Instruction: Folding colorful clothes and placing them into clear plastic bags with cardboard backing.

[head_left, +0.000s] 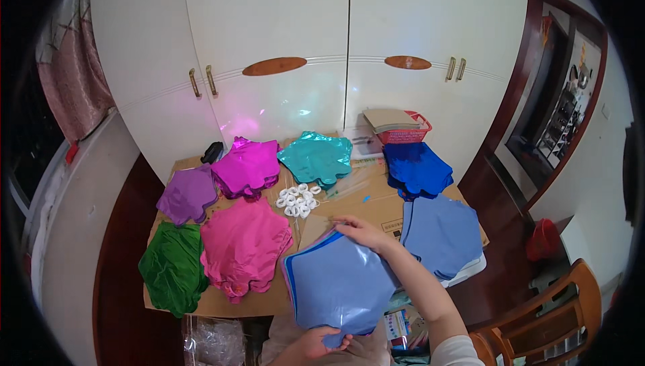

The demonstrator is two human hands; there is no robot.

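Close to my body I hold a stack of flat, star-shaped foil sheets (342, 278) with rounded points. The top one is dull grey-blue, and bright blue and pink edges show beneath it. My left hand (324, 342) pinches the stack's lower point, thumb on top. At the upper edge, my right hand (363, 233) is closed over another point. Beside my right forearm lies a pile of similar grey-blue sheets (441, 235). A pile of pink foil sheets (245, 245) is left of the held stack. Several small white rings (297, 200) sit beyond it.
Flat cardboard (376, 215) covers the table. Around it lie green (173, 268), purple (188, 193), magenta (247, 164), teal (316, 156) and dark blue (418, 168) foil piles. A red basket (406, 135) stands at the back before white cabinets (269, 16). A wooden chair (551, 312) is at right.
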